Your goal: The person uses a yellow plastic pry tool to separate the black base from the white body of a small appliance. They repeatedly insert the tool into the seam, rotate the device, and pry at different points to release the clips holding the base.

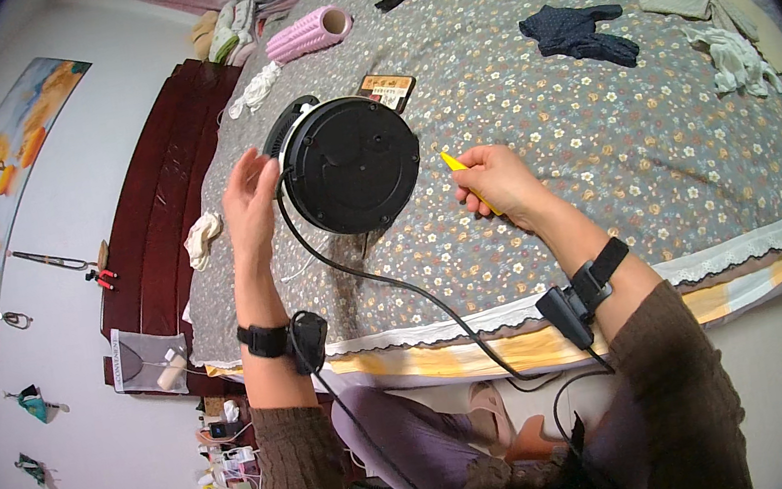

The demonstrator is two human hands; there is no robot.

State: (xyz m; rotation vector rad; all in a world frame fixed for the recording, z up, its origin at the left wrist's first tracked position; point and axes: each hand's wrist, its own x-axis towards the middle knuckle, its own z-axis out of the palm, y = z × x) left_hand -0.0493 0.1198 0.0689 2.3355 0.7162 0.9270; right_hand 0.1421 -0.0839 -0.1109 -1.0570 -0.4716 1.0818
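Observation:
A round appliance (pixel 354 164) lies tipped on the bed, its flat black underside facing me and a pale rim showing behind it. From its left edge a black power cord (pixel 397 284) curves down over the bed's front. My left hand (pixel 250 200) is up beside that left edge, fingers loosely extended and nothing in them; whether the thumb touches the appliance I cannot tell. To the right of the appliance, my right hand (pixel 495 183) is closed around a slim yellow tool (pixel 453 162) with a narrowed tip, apart from the appliance. Its exact kind is unclear.
A phone or tablet (pixel 388 92) lies just behind the appliance on the patterned bedspread (pixel 516 266). Farther off are a pink foam roller (pixel 309 34), dark clothing (pixel 579 32) and pale garments (pixel 732 57). A dark red headboard (pixel 165 187) stands at left. Black straps and cables hang from both forearms.

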